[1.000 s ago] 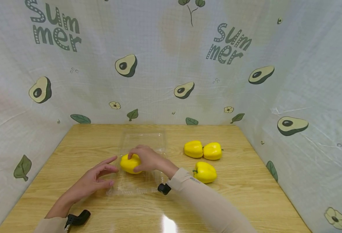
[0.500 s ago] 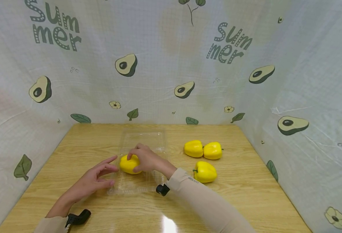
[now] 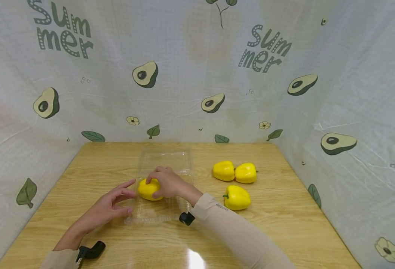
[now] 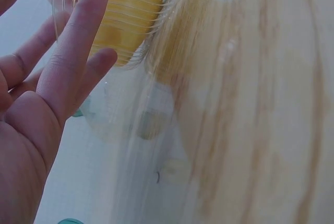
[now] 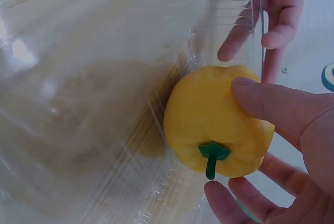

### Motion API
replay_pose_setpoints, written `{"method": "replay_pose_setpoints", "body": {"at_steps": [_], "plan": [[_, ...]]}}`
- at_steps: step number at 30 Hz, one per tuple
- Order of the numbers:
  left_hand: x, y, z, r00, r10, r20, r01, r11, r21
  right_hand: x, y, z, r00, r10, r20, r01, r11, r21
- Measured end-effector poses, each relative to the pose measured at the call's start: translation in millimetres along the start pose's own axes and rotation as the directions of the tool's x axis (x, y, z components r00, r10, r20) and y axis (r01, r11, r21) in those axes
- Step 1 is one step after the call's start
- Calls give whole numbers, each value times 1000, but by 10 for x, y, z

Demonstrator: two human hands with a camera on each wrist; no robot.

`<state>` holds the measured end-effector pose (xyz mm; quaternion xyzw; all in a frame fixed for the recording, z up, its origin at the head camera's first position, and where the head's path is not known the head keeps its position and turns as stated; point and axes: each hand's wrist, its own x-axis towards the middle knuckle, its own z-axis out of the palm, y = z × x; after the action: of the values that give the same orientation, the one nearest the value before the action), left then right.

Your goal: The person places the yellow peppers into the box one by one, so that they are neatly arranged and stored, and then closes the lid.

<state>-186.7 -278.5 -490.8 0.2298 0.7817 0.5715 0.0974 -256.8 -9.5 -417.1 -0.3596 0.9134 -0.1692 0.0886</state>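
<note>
The right hand (image 3: 166, 182) held a yellow pepper (image 3: 148, 190), its grip narrowed to the fruit, with the thumb on one side and the fingers round the other. That pepper was inside the clear box (image 3: 152, 215), in the tray's back left corner; whether it bore on the tray floor could not be told. In the right wrist view its green stem pointed towards the camera.

The left hand (image 3: 109, 206) was wide, with fingers spread and nothing held, and its fingertips were at the tray's left wall; whether they touched the plastic could not be made out.

The box lay left of the table's middle, its lid (image 3: 165, 162) open towards the back edge of the table (image 3: 285, 224). In the table's right half were three more yellow peppers. The back-left pepper (image 3: 223, 171) and the back-right pepper (image 3: 245, 173) lay side by side nearer the back edge, the latter's stem aimed at the right edge. The front pepper (image 3: 237, 198) lay nearer the person, its stem turned towards the box.

A black camera (image 3: 92, 250) showed at the left wrist and another camera (image 3: 186, 218) at the right. Pale cloth (image 3: 184, 52) printed with avocados hung beyond the table's back edge.
</note>
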Motion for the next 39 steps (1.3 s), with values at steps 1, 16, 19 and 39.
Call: {"method": "replay_pose_setpoints", "body": {"at_steps": [1,16,19,39], "plan": [[-1,0,0,1000,0,0,0,1000,2,1,-2,0,1000,1,1,-1,1000,1],[-26,-9,5,1000,-20,-8,21,1000,11,-40,9,-110,999,0,37,0,1000,10],[-25,-17,5,1000,-22,-8,22,1000,11,-67,15,-161,999,-16,48,16,1000,8],[4,19,2,1000,-20,-9,20,999,28,-724,509,-635,986,-147,82,145,989,21]]}}
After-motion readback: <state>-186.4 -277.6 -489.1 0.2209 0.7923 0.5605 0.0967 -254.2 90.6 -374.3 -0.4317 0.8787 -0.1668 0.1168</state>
